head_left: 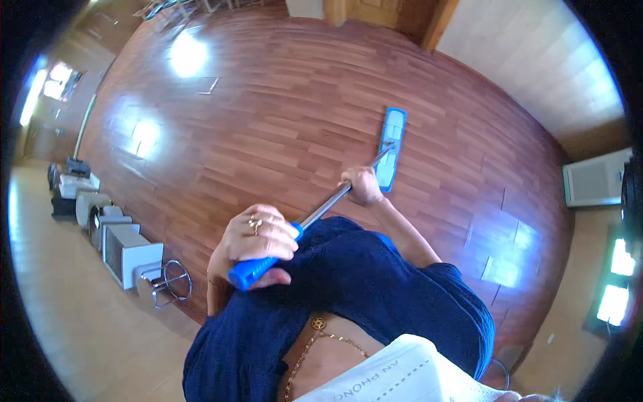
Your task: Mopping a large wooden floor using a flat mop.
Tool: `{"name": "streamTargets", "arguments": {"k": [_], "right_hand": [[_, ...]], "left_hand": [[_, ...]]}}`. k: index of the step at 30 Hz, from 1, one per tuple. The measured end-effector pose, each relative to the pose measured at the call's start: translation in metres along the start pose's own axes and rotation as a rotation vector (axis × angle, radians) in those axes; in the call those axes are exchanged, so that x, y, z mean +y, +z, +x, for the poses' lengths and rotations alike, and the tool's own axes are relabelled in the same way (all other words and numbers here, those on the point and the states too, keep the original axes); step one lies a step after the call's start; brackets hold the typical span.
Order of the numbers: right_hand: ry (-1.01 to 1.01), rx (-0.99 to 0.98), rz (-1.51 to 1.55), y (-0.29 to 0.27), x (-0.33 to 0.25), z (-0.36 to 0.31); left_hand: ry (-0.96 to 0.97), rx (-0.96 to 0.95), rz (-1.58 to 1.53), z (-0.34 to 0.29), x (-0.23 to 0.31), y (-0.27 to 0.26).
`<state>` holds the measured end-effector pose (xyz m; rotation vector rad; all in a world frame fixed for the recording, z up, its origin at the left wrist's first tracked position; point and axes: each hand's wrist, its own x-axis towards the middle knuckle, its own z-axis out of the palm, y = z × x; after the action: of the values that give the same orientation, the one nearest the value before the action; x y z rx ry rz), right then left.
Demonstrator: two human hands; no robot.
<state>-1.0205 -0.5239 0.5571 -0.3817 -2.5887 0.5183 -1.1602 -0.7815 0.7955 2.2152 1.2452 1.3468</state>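
a flat mop is held in two hands above a brown plank floor

the blue grip is wrapped by the curled left hand; the metal pole is clasped farther along by the right hand; the pole is slanted from the grip, near the body, rightward and away to the blue mop head, met near its middle; the mop head is laid on the floor, well in from the floor's edges, its long axis pointed away from the body, far end tipped slightly right; along the floor's left edge, white box-like objects are lined up.
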Motion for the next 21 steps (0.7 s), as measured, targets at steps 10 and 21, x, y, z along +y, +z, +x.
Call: {"name": "streamTargets", "arguments": {"k": [10,21], "right_hand": [[0.585,0.22,-0.165,0.079,-0.115,0.106],[0.76,0.426,-0.134,0.107,-0.271,0.305]], "left_hand": [[-0.038,-0.349,-0.313,-0.056,-0.117,-0.224],[0.039,-0.619,-0.597,-0.02,-0.151,-0.533]]}}
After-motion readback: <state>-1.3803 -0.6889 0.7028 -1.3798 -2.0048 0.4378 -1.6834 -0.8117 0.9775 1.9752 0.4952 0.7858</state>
